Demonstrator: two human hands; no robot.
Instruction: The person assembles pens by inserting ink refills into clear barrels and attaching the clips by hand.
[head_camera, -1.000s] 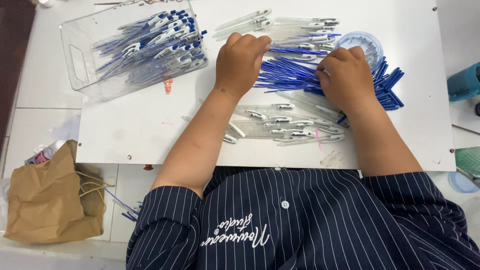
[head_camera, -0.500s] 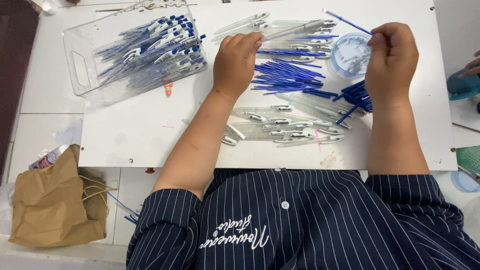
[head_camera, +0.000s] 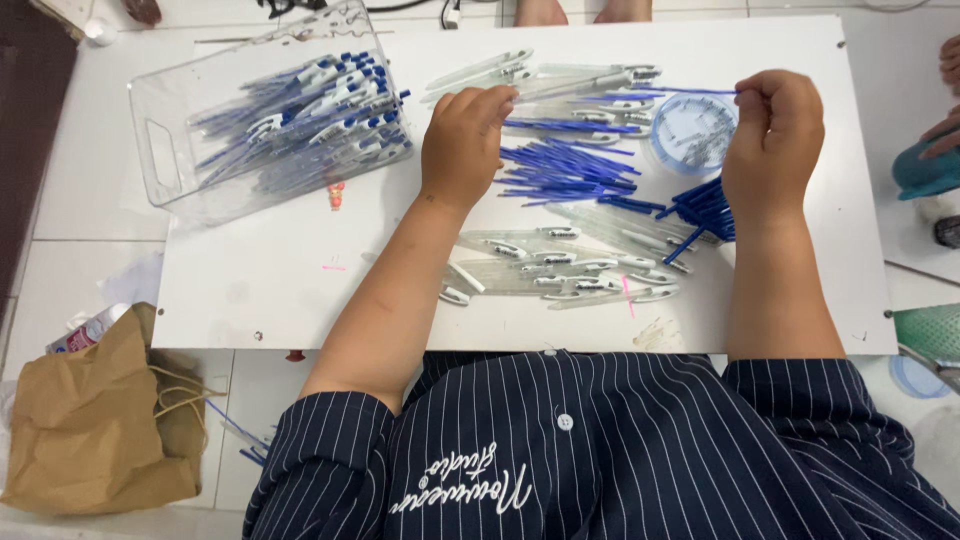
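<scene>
On a white board (head_camera: 250, 290) lie piles of pen parts. My left hand (head_camera: 463, 145) rests palm down, fingers curled, its fingertips at a clear pen barrel (head_camera: 520, 93) beside a heap of blue ink refills (head_camera: 560, 172). My right hand (head_camera: 772, 135) is raised with fingers closed, pinching one thin blue refill (head_camera: 690, 91) that points left over a round clear lid (head_camera: 692, 132) of small parts. More clear barrels (head_camera: 560, 275) lie near my forearms, and a second bunch of blue refills (head_camera: 700, 210) sits under my right wrist.
A clear plastic bin (head_camera: 270, 125) at the back left holds several finished blue-and-white pens. A brown paper bag (head_camera: 95, 420) stands on the tiled floor at the left. Another person's hand (head_camera: 948, 100) and a teal object (head_camera: 925, 170) show at the right edge.
My right hand lifted off the blue refill heap, moved right and came up holding one refill. My left hand stayed near the barrels at the top.
</scene>
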